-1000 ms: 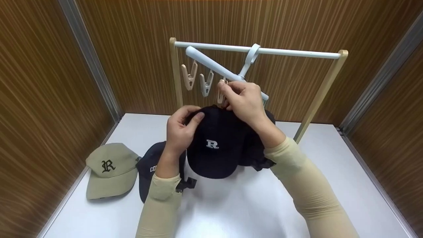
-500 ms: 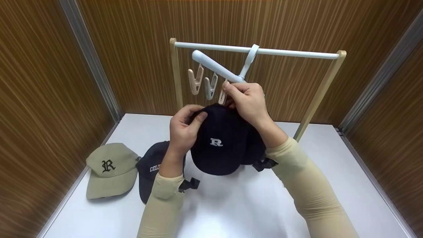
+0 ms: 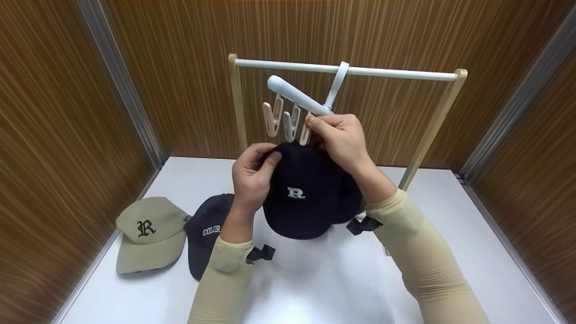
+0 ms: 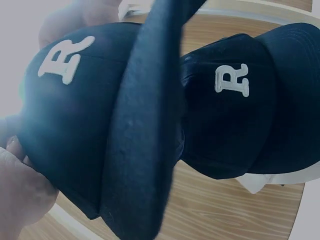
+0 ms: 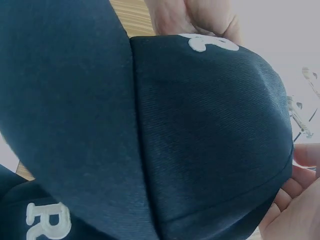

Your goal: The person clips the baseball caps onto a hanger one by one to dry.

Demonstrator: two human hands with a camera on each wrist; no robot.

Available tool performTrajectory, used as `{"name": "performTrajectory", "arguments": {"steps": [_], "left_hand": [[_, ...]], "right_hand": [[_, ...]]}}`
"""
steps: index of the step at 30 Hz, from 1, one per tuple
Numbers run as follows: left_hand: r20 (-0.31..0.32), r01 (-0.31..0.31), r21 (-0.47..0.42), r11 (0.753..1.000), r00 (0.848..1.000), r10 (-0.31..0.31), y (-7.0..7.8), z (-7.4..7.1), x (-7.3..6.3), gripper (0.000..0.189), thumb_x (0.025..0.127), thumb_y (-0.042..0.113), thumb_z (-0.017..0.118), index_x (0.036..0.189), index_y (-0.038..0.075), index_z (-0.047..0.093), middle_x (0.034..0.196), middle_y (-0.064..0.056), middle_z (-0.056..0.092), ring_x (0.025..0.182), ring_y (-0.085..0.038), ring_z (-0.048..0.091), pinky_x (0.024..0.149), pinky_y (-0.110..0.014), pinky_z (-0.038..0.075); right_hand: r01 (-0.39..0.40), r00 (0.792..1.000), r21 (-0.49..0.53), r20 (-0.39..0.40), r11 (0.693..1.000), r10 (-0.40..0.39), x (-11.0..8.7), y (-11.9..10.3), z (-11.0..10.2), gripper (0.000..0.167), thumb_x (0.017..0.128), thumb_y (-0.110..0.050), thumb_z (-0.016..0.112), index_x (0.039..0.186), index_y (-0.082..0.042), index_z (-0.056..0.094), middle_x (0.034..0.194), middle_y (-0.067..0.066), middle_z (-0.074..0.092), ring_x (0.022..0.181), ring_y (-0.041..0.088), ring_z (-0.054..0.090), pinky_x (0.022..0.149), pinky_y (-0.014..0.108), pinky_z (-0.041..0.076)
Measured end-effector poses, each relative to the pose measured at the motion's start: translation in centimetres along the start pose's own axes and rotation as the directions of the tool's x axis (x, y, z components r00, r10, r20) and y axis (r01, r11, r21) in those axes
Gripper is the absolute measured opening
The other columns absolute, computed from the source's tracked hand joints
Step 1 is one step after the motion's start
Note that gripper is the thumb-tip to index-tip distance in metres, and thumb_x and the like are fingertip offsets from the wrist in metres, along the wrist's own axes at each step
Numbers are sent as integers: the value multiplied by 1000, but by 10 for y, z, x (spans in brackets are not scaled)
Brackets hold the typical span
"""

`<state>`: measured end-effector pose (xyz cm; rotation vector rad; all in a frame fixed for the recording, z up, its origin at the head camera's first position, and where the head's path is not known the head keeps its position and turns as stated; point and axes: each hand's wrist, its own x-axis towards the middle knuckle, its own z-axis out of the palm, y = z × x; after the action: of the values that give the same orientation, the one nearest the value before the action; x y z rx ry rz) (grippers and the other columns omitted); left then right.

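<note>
Navy cap (image 3: 297, 218) held up beneath the hanger (image 3: 294, 94)

From my station I see the left hand (image 3: 252, 177) pinching the crown edge of the navy cap, thumb across the front, its white R toward the head view. The right hand (image 3: 344, 139) pinches a peach clip (image 3: 304, 135) at the top of the crown — I cannot tell whether the clip bites the cloth, as some fingers are hidden. The hanger hooks over the white bar (image 3: 400, 73) of a rack; an outer peach clip (image 3: 272, 121) and a grey clip (image 3: 290, 126) dangle from it. Another R cap (image 4: 227, 120) sits just behind the held one. On the white table (image 3: 297, 283), I see a khaki cap (image 3: 150, 227) beside a dark lettered cap (image 3: 202, 245) — the latter partly covered by the left forearm.
</note>
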<state>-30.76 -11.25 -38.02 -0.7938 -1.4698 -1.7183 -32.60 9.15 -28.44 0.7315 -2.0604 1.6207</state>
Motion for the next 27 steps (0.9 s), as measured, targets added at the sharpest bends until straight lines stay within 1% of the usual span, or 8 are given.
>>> {"name": "performTrajectory", "arguments": {"steps": [5,8,15,22,25,27], "left_hand": [[-15,-16,17,1000,1000,16,1,2,1,11,100,-7,76,111,-9,75,105,-18,79,98,-20,75,87,-33,60],[-20,-39,32,999,999,40,0,4,0,10,101,-7,76,111,-7,76,106,-17,79,98,-21,75,87,-33,60],[-54,-98,74,992,993,102,-3,10,-2,10,100,-8,76,110,-6,77,106,-15,79,99,-22,76,88,-33,61],[-74,-127,107,986,988,136,-4,15,-1,8,101,-6,77,109,-5,77,106,-13,80,100,-24,77,89,-34,62],[-86,-133,117,984,986,144,-3,17,-2,8,101,-6,77,109,-5,78,105,-12,80,99,-24,77,89,-34,62],[-94,-135,119,984,985,147,-3,18,-2,8,101,-6,77,109,-5,77,105,-13,79,99,-24,76,88,-34,62]], "right_hand": [[-11,1000,10,-2,1000,11,0,-1,0,27,104,-15,75,80,-5,85,66,-5,66,56,5,56,53,21,45],[-17,1000,32,-1,999,17,1,-1,0,28,103,-14,75,79,-5,85,66,-5,66,57,5,55,53,21,44],[-42,999,68,7,997,41,0,-2,1,27,102,-13,75,78,-6,86,68,-4,69,61,6,59,57,22,48],[-38,999,48,-6,998,38,-1,-3,-1,26,100,-14,75,78,-7,86,68,-6,68,60,5,57,56,21,46],[-43,999,44,1,998,43,-1,-3,-2,27,101,-14,74,78,-7,86,69,-5,69,62,5,59,59,21,49],[-47,999,30,3,998,47,-1,-2,-3,26,101,-15,75,79,-7,86,70,-6,69,64,5,59,60,21,48]]}}
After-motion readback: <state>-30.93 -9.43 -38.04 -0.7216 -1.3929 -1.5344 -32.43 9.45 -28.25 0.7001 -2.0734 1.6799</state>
